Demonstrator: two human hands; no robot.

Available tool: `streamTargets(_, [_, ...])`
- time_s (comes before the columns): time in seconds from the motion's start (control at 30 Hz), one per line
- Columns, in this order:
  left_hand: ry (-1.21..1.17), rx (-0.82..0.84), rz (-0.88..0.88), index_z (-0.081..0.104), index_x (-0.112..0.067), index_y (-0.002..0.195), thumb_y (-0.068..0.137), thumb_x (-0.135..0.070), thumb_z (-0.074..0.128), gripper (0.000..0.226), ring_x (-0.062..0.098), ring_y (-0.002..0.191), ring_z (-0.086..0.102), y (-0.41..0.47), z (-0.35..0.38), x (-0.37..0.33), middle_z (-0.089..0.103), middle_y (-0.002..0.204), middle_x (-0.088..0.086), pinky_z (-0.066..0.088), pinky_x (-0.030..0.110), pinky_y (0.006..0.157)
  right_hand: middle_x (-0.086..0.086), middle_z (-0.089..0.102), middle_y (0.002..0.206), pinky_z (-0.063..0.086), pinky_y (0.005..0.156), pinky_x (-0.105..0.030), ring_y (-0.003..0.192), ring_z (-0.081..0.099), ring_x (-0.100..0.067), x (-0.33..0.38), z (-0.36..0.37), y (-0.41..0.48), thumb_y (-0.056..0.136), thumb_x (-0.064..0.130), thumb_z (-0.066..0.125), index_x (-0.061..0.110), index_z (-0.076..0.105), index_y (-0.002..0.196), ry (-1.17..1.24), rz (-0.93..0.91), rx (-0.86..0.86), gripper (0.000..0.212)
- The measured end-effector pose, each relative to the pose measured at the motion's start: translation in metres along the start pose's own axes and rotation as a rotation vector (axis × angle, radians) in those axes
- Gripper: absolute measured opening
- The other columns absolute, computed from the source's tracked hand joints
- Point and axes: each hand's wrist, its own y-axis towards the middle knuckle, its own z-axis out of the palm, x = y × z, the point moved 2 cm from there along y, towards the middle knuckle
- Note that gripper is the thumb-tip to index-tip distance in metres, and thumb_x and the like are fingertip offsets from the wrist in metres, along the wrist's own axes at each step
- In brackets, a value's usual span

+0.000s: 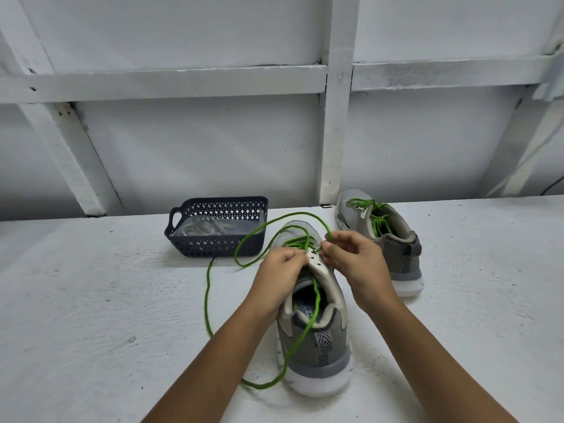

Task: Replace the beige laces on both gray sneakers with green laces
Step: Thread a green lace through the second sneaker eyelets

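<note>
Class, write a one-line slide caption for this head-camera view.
Left hand grips the near gray sneaker while right hand threads a green lace; far sneaker laced green.

Near sneaker (pixel 317 346) insole (pixel 307 312): partial print "RY FO", rest hidden; nothing else legible

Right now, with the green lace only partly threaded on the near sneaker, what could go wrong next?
1. The loose green lace crosses the opening of the near sneaker and hangs over its collar to the table; pulling could snag or knot it.
2. A raised loop passes the corner of the dark basket; a tug from the right hand may catch it there.
</note>
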Motion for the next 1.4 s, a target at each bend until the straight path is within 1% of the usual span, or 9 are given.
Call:
streamTargets(0.1, [-0.014, -0.003, 0.009, 0.059, -0.015, 0.063, 0.090, 0.002, 0.049, 0.033, 0.014, 0.077, 0.053, 0.000, 0.000, 0.000, 0.055, 0.070, 0.001, 0.043, 0.019, 0.066, -0.007, 0.064, 0.069, 0.053, 0.058, -0.016, 0.055, 0.060, -0.006, 0.000, 0.001, 0.000, 0.084, -0.007, 0.062, 0.008, 0.061, 0.082, 0.002, -0.013, -0.004, 0.015])
streamTargets(0.23, [-0.033, -0.014, 0.017, 0.061, -0.016, 0.061, 0.090, 0.003, 0.050, 0.036, 0.011, 0.072, 0.055, 0.000, 0.000, -0.001, 0.058, 0.065, -0.005, 0.045, 0.017, 0.065, -0.006, 0.065, 0.069, 0.053, 0.059, -0.015, 0.055, 0.061, -0.005, 0.001, 0.001, 0.000, 0.084, -0.008, 0.062, 0.009, 0.061, 0.082, -0.018, -0.031, 0.005, 0.017])
streamTargets(0.53, [-0.036, -0.009, 0.022, 0.061, -0.016, 0.060, 0.090, 0.002, 0.051, 0.036, 0.001, 0.062, 0.056, 0.000, 0.001, -0.001, 0.058, 0.064, -0.007, 0.045, 0.012, 0.061, -0.009, 0.064, 0.074, 0.052, 0.058, -0.014, 0.056, 0.060, -0.001, -0.002, 0.001, 0.001, 0.084, -0.006, 0.064, 0.011, 0.063, 0.083, -0.135, -0.097, -0.002, 0.017])
streamTargets(0.67, [-0.025, -0.007, 0.025, 0.059, -0.015, 0.062, 0.090, 0.001, 0.051, 0.034, 0.005, 0.066, 0.053, 0.000, 0.001, -0.001, 0.056, 0.067, -0.004, 0.044, 0.012, 0.061, -0.003, 0.065, 0.073, 0.053, 0.063, -0.017, 0.059, 0.061, -0.001, -0.003, 0.002, 0.002, 0.084, -0.003, 0.065, 0.017, 0.063, 0.081, -0.250, -0.159, -0.020, 0.020])
streamTargets(0.9, [0.044, -0.035, 0.053, 0.062, -0.006, 0.076, 0.090, -0.003, 0.052, 0.017, 0.013, 0.078, 0.050, 0.000, 0.001, 0.001, 0.053, 0.077, 0.007, 0.041, 0.024, 0.072, 0.011, 0.066, 0.074, 0.051, 0.068, -0.023, 0.064, 0.059, 0.003, -0.003, 0.003, -0.001, 0.083, 0.008, 0.069, 0.032, 0.061, 0.075, -0.469, -0.285, -0.039, 0.027])
streamTargets(1.0, [0.068, -0.035, 0.075, 0.061, -0.006, 0.078, 0.090, -0.003, 0.053, 0.015, 0.013, 0.079, 0.049, -0.001, 0.001, 0.000, 0.051, 0.080, 0.010, 0.039, 0.026, 0.073, 0.010, 0.065, 0.072, 0.049, 0.067, -0.023, 0.063, 0.058, 0.003, -0.005, 0.002, 0.001, 0.083, 0.008, 0.070, 0.029, 0.061, 0.074, -0.455, -0.277, -0.035, 0.024])
streamTargets(1.2, [0.085, -0.035, 0.071, 0.065, -0.004, 0.076, 0.091, -0.006, 0.053, 0.020, 0.011, 0.078, 0.053, -0.002, 0.001, -0.002, 0.055, 0.072, 0.000, 0.043, 0.027, 0.076, -0.003, 0.065, 0.070, 0.052, 0.067, -0.032, 0.062, 0.060, -0.010, -0.010, 0.001, 0.005, 0.082, 0.003, 0.068, 0.018, 0.061, 0.076, -0.309, -0.196, -0.071, 0.018])
streamTargets(1.3, [0.088, -0.036, 0.076, 0.067, 0.003, 0.079, 0.091, -0.006, 0.053, 0.020, 0.012, 0.080, 0.053, -0.002, 0.001, -0.002, 0.056, 0.076, 0.004, 0.043, 0.029, 0.077, -0.003, 0.064, 0.068, 0.050, 0.065, -0.029, 0.058, 0.059, -0.007, -0.008, 0.002, 0.004, 0.083, 0.000, 0.066, 0.017, 0.060, 0.075, -0.309, -0.200, -0.065, 0.020])
streamTargets(1.4, [0.110, -0.043, 0.090, 0.066, 0.009, 0.080, 0.091, -0.005, 0.053, 0.022, 0.013, 0.079, 0.050, -0.002, 0.000, -0.001, 0.054, 0.078, 0.008, 0.040, 0.028, 0.076, 0.003, 0.064, 0.069, 0.050, 0.071, -0.030, 0.066, 0.059, -0.008, -0.007, 0.002, 0.004, 0.081, 0.004, 0.069, 0.023, 0.060, 0.072, -0.409, -0.225, -0.042, 0.023])
